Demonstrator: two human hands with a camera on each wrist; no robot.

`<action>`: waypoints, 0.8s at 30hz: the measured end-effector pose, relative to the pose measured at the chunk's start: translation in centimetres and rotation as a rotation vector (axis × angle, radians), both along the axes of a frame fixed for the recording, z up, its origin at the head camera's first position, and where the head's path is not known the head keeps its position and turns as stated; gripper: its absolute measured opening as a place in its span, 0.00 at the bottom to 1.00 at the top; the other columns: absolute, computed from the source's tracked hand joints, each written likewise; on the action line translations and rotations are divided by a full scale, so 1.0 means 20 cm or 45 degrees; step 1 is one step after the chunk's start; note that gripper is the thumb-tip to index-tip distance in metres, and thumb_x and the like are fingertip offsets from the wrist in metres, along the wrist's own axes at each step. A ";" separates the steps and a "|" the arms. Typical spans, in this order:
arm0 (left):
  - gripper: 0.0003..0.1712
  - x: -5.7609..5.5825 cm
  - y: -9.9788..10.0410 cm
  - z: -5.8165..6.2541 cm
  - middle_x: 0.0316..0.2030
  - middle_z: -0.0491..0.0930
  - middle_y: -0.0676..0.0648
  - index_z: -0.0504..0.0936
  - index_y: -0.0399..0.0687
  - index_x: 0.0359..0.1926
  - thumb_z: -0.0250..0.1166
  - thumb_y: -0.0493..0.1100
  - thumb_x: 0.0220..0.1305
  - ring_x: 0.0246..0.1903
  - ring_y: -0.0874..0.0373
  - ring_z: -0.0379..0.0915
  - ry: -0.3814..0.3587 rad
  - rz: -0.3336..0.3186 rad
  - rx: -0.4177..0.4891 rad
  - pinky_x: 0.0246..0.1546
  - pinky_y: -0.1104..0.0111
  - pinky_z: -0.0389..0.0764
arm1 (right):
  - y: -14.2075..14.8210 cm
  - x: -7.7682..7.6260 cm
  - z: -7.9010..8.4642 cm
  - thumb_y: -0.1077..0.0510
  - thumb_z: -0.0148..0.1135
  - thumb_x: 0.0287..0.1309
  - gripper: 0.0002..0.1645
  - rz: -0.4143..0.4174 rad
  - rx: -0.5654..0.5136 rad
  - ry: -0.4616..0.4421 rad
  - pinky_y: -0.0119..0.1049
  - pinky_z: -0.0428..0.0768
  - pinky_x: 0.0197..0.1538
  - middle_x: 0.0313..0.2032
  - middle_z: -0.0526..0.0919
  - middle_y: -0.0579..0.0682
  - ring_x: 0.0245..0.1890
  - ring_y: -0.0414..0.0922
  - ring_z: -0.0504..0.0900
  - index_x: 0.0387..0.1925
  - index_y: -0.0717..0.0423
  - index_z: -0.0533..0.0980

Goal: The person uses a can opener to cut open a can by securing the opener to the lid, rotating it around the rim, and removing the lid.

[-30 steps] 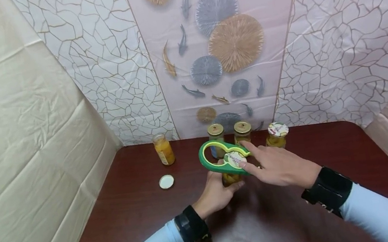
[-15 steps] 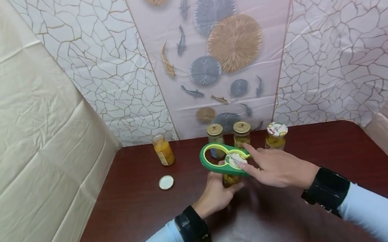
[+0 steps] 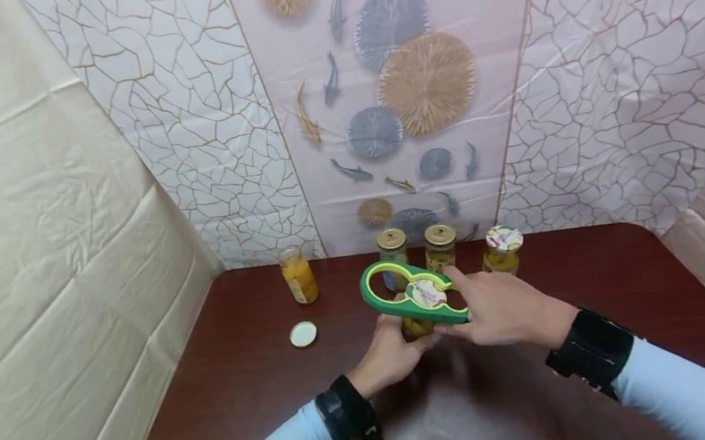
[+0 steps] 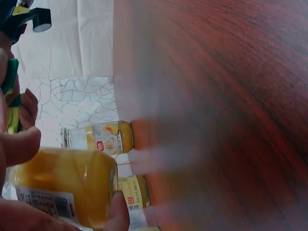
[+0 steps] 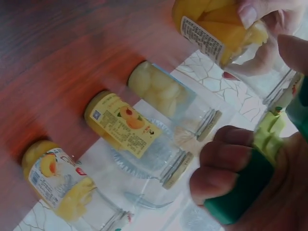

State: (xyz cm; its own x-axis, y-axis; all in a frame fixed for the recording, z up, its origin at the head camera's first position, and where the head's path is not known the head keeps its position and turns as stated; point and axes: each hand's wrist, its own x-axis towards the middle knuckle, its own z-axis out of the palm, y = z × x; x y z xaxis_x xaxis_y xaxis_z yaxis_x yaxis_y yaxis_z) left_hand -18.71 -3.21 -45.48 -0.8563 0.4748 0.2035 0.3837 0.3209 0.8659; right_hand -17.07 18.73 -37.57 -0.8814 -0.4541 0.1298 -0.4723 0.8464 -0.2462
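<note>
My left hand (image 3: 388, 354) grips the glass body of a jar of yellow fruit pieces (image 4: 72, 173), fingers and thumb wrapped round it. In the left wrist view, its base faces the dark red table. A green jar opener (image 3: 408, 308) with light-green inner edges sits around the jar's white patterned lid (image 3: 426, 292). At the right end of that opener, my right hand (image 3: 507, 307) grips the handle, its fingers curled round the green part in the right wrist view. The opener's wide loop points left, past the lid.
Behind the hands stand two gold-lidded jars (image 3: 391, 241) and, to the right, a jar with a patterned lid (image 3: 501, 255). At the left rear, an uncapped jar of orange fruit (image 3: 300, 280) stands behind a loose lid (image 3: 303, 334). Fabric walls (image 3: 235, 154) border the table.
My right hand has shifted its hold at the opener's right end, with thumb and fingers now lower and closer round the handle. My left hand and the jar have stayed nearly in place.
</note>
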 end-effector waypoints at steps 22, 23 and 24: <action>0.40 -0.04 -0.10 0.06 0.68 0.71 0.55 0.64 0.61 0.74 0.73 0.44 0.65 0.65 0.64 0.66 -0.187 -0.431 -0.013 0.67 0.58 0.68 | 0.07 0.01 0.01 0.31 0.75 0.47 0.50 0.124 0.101 0.098 0.33 0.65 0.19 0.18 0.71 0.35 0.15 0.36 0.66 0.66 0.48 0.69; 0.40 -0.05 -0.10 0.04 0.67 0.71 0.56 0.64 0.63 0.73 0.73 0.45 0.65 0.65 0.64 0.67 -0.180 -0.431 -0.008 0.67 0.59 0.68 | 0.08 0.01 0.01 0.31 0.76 0.46 0.50 0.123 0.106 0.120 0.33 0.65 0.19 0.18 0.71 0.35 0.15 0.36 0.66 0.66 0.47 0.69; 0.40 -0.07 -0.09 0.02 0.67 0.71 0.58 0.64 0.65 0.73 0.73 0.47 0.65 0.65 0.65 0.67 -0.174 -0.430 -0.002 0.67 0.59 0.69 | 0.08 0.01 0.01 0.31 0.76 0.46 0.50 0.121 0.106 0.138 0.33 0.64 0.19 0.19 0.72 0.35 0.15 0.36 0.65 0.66 0.47 0.70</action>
State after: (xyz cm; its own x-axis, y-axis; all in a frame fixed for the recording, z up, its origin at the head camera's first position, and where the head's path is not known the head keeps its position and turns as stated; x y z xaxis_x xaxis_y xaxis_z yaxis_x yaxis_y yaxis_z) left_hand -20.05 -5.09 -45.08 -0.6705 0.7356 0.0965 0.3487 0.1977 0.9161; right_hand -16.89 20.37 -37.45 -0.8168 -0.5481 0.1803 -0.5713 0.8119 -0.1201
